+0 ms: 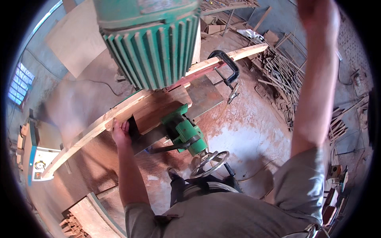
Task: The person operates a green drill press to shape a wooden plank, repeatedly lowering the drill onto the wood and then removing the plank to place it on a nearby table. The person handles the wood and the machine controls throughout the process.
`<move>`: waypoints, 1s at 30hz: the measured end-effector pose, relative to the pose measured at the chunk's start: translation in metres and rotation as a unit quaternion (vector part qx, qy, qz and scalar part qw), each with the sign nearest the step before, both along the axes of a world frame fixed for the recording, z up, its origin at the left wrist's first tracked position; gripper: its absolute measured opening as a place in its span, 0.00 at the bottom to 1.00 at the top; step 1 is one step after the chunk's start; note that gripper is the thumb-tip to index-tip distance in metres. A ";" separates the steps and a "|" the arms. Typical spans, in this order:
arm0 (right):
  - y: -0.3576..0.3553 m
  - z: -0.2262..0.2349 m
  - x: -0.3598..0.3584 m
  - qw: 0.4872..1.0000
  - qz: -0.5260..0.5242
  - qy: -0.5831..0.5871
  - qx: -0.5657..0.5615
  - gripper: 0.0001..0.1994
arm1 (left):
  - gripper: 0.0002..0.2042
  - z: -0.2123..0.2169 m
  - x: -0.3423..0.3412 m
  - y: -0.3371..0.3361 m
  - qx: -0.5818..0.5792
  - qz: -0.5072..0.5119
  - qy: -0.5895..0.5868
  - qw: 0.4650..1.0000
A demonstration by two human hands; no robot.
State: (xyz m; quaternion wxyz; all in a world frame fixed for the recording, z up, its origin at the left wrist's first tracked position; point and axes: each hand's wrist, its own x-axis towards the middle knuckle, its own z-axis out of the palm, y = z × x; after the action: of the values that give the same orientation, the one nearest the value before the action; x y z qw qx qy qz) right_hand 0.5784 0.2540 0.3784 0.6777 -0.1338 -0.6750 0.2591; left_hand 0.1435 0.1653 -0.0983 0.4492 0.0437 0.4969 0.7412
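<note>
The long curved plank (119, 109) lies flat across the machine table (206, 97), and its long axis runs diagonally through the view, from the lower left near the wall up to the upper right, where the pale far end pokes out past the table toward the scrap pile (285, 75). It bows a bit along the way, though some of that could just be the fisheye bending it, hard to say. The left hand (121, 133) is on its near edge just left of the table, fingers together and curled up over the edge, pressing the wood in against the machine, I'd guess so it doesn't wander. Further along, a black C-clamp (228, 69) bites over the plank and the table edge, which looks like it's there to pin that end down. The big green ribbed motor (152, 43) hangs right over the middle of the plank. Below the table there's a green gearbox (186, 133) and a handwheel (209, 163). The right hand (317, 12) is raised way up at the top edge, cut off and blurry, so can't tell what the fingers are doing.
</note>
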 end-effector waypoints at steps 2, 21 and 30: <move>-0.005 -0.089 -0.051 0.973 -0.019 -0.183 -0.142 0.13 | 0.19 -0.004 -0.015 -0.022 -0.015 0.046 0.015 0.999; -0.087 -0.462 0.075 0.774 -0.215 -0.223 -0.552 0.18 | 0.15 0.024 -0.002 -0.012 0.006 0.060 -0.049 0.997; -0.196 -0.348 0.029 0.789 -0.247 0.017 -0.563 0.14 | 0.17 -0.016 -0.152 -0.127 0.199 0.070 -0.106 0.972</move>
State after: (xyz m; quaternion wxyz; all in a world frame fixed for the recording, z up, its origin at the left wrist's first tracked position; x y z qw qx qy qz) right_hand 0.6071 0.0583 0.0303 0.5350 -0.6492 -0.3419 0.4189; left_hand -0.0080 0.0387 -0.1142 0.4287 0.0188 0.2910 0.8551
